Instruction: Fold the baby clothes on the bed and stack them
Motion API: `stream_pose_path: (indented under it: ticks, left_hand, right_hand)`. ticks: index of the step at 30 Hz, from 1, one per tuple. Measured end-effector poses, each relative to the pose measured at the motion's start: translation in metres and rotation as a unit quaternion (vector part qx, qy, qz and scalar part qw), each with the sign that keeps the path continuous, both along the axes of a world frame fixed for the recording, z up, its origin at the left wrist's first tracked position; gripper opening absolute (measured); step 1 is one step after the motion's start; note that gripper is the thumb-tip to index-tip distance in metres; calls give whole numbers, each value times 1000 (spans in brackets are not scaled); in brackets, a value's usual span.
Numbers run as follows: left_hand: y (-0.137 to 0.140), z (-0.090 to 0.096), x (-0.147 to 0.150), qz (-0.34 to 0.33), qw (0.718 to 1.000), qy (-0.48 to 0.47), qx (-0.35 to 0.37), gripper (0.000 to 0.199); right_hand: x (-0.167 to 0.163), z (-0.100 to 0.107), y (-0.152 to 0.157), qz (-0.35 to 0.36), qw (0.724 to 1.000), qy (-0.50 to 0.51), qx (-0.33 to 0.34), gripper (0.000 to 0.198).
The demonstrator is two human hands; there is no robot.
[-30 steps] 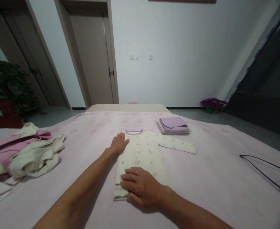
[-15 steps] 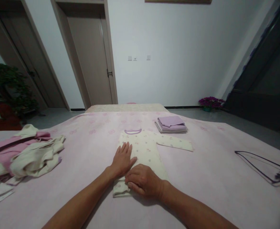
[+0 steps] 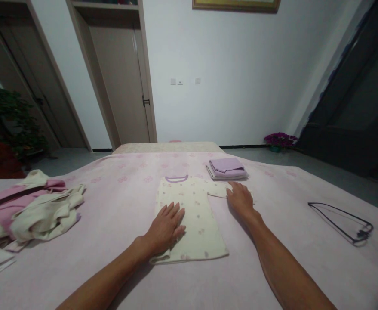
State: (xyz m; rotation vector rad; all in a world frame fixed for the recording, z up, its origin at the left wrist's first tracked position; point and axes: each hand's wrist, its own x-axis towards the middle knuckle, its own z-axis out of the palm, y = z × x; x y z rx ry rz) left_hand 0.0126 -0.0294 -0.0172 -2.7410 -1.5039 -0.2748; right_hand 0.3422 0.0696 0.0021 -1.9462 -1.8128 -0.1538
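Note:
A cream long-sleeved shirt (image 3: pixel 197 224) with small printed motifs and a lilac neckband lies flat on the pink cloth (image 3: pixel 124 267). Its right-hand sleeve is stretched out to the side, while the left-hand side is folded inward. My left hand (image 3: pixel 165 228) rests palm down on the shirt's left half, fingers extended. Over the outstretched sleeve lies my right hand (image 3: pixel 240 200), its fingers slightly bent and resting on the fabric near the cuff, which it partly hides. No pinch on the sleeve can be seen.
A folded lilac stack of clothes (image 3: pixel 226 168) sits beyond the right sleeve. At the left is a heap of crumpled clothes (image 3: pixel 43 211) in cream and pink. A black wire hanger (image 3: pixel 340 220) lies at the right. Behind stand a door (image 3: pixel 118 77) and potted purple flowers (image 3: pixel 279 140).
My right hand has moved from the shirt's lower hem up and right onto the outstretched sleeve. The hem now lies uncovered. My left hand stays on the shirt, slightly lower in view.

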Motion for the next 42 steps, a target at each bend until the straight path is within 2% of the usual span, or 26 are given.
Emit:
stream_pose_path:
  ticks: [3,5,7,11,14,16,18,21,23,25,27,28,29,30,31,33,35,37,39,42]
  left_hand:
    - [-8,-6,-2,-33,999,-7,-14,61]
    - [-10,-8,-2,-31,999,-12,-11,60]
    - [-11,-7,-1,-22,1000,-19,-6,57]
    - [-14,-2,1,-28,998,-65,3,50]
    - [-15,5,0,-40,985,-166,-6,44]
    - [-14,10,3,-15,961,-272,-40,39]
    - [-10,18,9,24,912,-394,-108,35]
    - [2,27,25,53,801,-550,-233,38]
    - [13,31,36,60,725,-620,-293,46]
    - [27,31,47,66,660,-669,-335,53]
    - [41,29,54,74,602,-706,-366,57]
    - [48,27,56,87,577,-722,-373,58]
    - [54,25,57,109,553,-737,-373,57]
    - [60,23,57,135,534,-750,-365,52]
    - [65,20,56,162,519,-761,-354,44]
    - [73,16,52,198,502,-774,-333,32]
    - [79,14,46,205,500,-778,-321,36]
    - [83,18,40,202,502,-784,-305,42]
    - [89,27,34,199,506,-791,-279,47]
    - [98,46,25,204,510,-800,-244,52]
  right_hand:
    - [40,-10,8,-129,990,-34,-47,49]
    - [57,-14,9,-170,981,-34,-88,49]
    - [66,-18,10,-182,977,-35,-107,49]
    - [73,-23,12,-183,979,-17,-84,54]
    - [76,-27,15,-190,979,49,-60,54]
    - [75,-26,19,-189,976,111,-20,54]
    - [65,-20,24,-171,969,175,32,53]
    - [29,-4,25,-106,954,263,95,51]
    - [-7,9,18,-20,936,337,104,52]
    - [-46,21,5,113,893,429,71,58]
    - [-75,30,-9,268,827,494,-35,63]
    - [-84,33,-15,313,797,512,-73,59]
    - [-88,35,-19,331,782,519,-96,55]
    - [-87,35,-20,327,786,513,-107,50]
    - [-81,33,-20,304,808,493,-107,44]
    - [-63,28,-16,237,875,408,-107,38]
    - [-44,21,-12,192,922,304,-141,38]
    - [-32,15,-12,178,938,227,-194,36]
    - [-30,13,-16,178,940,180,-227,27]
    - [-39,11,-26,181,949,158,-206,25]
